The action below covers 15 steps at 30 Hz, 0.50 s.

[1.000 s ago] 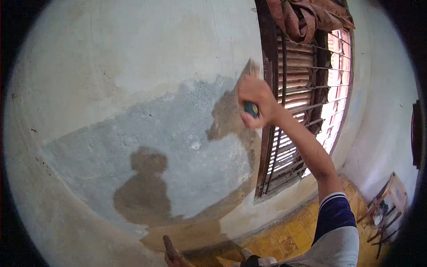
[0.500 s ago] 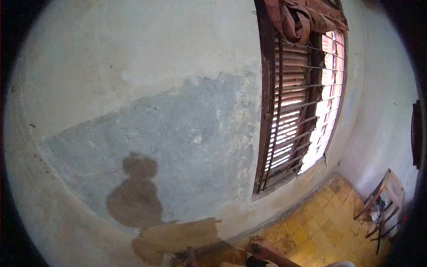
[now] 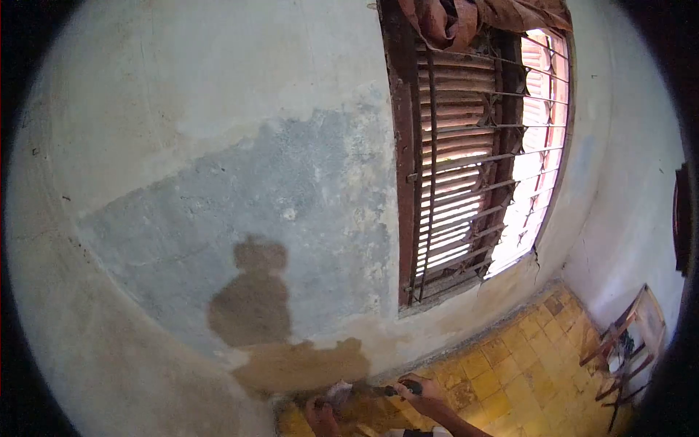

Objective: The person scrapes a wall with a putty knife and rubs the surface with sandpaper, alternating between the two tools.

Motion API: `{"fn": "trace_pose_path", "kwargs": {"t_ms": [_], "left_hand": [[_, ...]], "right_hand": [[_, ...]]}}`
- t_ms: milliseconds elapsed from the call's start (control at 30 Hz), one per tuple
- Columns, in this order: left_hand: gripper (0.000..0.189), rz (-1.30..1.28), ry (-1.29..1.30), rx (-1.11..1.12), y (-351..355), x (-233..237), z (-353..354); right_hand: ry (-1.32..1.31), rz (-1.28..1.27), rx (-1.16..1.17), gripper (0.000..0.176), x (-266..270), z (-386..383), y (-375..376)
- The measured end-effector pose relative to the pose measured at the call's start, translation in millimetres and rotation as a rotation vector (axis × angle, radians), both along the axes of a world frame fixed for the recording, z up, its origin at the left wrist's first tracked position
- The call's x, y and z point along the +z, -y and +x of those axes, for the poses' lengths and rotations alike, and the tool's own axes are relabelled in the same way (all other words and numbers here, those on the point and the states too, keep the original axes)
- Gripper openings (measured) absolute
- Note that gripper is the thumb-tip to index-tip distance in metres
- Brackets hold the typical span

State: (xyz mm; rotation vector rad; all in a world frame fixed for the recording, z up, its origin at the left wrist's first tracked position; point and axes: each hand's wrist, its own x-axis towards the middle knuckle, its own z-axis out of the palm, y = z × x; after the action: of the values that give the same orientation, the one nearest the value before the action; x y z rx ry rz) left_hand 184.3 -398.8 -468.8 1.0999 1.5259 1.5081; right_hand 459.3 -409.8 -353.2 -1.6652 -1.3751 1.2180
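Observation:
At the bottom of the head view, my right hand [image 3: 428, 400] is closed around the black handle of a tool [image 3: 391, 391]. The tool's slim dark end points left, toward my other hand. My left hand [image 3: 322, 419] has its fingers curled at a small whitish, shiny object [image 3: 339, 393], whose kind I cannot tell. Both hands are low in front of the wall [image 3: 291, 182], over the tiled floor. A damp-looking brown patch [image 3: 251, 309] marks the wall's grey area, above and left of the hands.
A barred window [image 3: 466, 160] with wooden slats and a bunched brown cloth [image 3: 444, 22] is set in the wall. Yellow tiles [image 3: 502, 364] cover the floor. A wooden chair-like frame [image 3: 630, 349] leans near the right wall, and a dark object [image 3: 681, 218] hangs at the far right.
The view has shifted, so the window sits further left. Both hands have come up further into view, the whitish object and the black-handled tool now showing more plainly.

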Motion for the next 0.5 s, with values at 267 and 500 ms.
{"fn": "trace_pose_path", "kwargs": {"t_ms": [267,500], "left_hand": [[0.045,-0.131,0.056,-0.045,50,-35,114],[0.043,-0.238,0.093,-0.069,72,-48,162]], "right_hand": [[-0.305,0.15,-0.042,0.027,-101,103,57],[-0.761,-0.018,-0.123,0.029,-212,198,77]]}}
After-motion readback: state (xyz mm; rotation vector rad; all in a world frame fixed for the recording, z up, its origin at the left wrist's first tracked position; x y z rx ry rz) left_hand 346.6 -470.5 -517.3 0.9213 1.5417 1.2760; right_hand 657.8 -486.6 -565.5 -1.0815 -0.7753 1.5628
